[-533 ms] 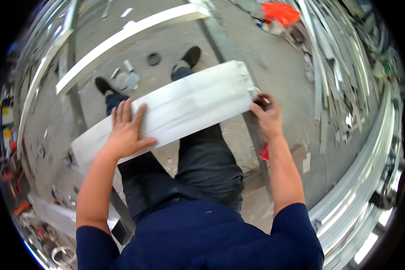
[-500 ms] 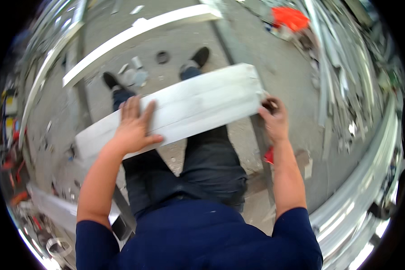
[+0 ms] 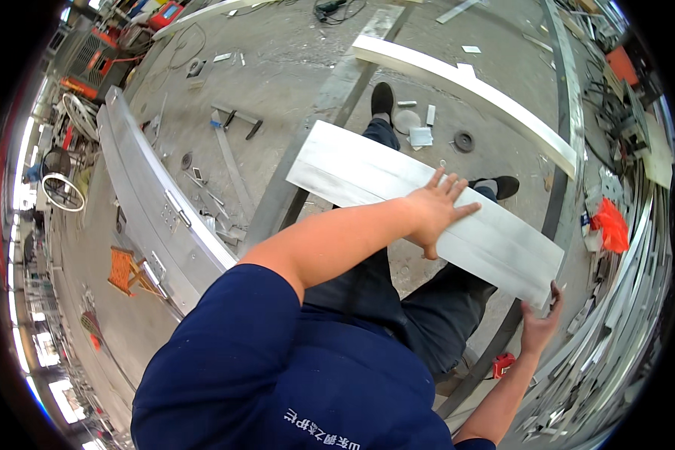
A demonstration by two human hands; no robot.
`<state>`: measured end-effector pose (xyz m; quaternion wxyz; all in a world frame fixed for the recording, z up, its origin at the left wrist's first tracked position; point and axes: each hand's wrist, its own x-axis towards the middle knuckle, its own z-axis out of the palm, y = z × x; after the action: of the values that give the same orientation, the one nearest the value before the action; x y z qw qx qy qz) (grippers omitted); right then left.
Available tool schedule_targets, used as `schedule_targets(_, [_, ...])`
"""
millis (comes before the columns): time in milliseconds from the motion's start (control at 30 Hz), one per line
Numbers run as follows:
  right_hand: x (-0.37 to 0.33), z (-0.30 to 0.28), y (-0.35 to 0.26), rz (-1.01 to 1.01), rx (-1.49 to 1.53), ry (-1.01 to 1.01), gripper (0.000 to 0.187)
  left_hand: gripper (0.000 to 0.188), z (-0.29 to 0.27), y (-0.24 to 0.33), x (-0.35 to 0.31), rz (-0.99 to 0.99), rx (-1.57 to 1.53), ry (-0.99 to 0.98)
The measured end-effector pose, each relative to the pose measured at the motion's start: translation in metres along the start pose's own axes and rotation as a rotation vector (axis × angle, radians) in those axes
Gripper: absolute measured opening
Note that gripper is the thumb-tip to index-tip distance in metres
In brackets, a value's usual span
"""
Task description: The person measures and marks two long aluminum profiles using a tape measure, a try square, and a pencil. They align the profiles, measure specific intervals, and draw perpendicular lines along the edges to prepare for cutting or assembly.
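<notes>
A long silver-white metal panel lies slanted across two steel rails, above my legs. My left hand rests flat on its upper face, a little right of the middle, fingers spread. My right hand is at the panel's near right end, with the thumb and fingers around the corner. Part of that grip is hidden by the panel's end. Farther out, a long white metal bar spans the same rails.
A steel rail runs under the panel's left end. A red tape measure sits near my right forearm. On the floor lie a dark ring and metal offcuts. Long metal strips are piled at right; a large silver profile stands at left.
The view has swung left, so the panel now slants down to the right. My left hand stays flat on it, and my right hand remains at its right end.
</notes>
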<state>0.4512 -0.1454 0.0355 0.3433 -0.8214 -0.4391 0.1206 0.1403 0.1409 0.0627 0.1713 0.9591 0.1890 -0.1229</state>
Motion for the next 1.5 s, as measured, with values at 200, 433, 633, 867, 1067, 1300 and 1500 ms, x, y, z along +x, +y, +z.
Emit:
schedule_targets(200, [0.028,0.044,-0.090,-0.105,-0.237,-0.313,0.126,0.143,-0.001,-0.007,-0.005,0.019,-0.041,-0.008])
schedule_targets(433, [0.063,0.064,-0.118,-0.252,-0.463,-0.518,0.144,0.138,0.003,-0.009,-0.007,0.054,-0.027,0.014])
schedule_targets(633, [0.070,0.064,-0.123,-0.217,-0.476,-0.581,0.144,0.137,0.011,-0.010,-0.001,0.059,-0.033,0.033])
schedule_targets(867, [0.029,0.039,-0.110,-0.125,-0.161,-0.330,0.119,0.144,0.022,-0.010,0.006,0.075,-0.074,0.072])
schedule_targets(1067, [-0.037,-0.038,-0.060,-0.127,-0.371,0.081,0.067,0.147,0.008,-0.010,-0.012,0.047,-0.074,0.003])
schedule_targets(1300, [-0.141,-0.170,0.108,0.475,-0.353,0.320,0.049,0.146,0.012,-0.020,0.016,-0.015,-0.107,-0.012])
schedule_targets(1500, [-0.303,-0.200,0.161,0.944,-0.254,0.377,0.041,0.145,0.003,0.049,0.011,-0.122,0.138,0.021])
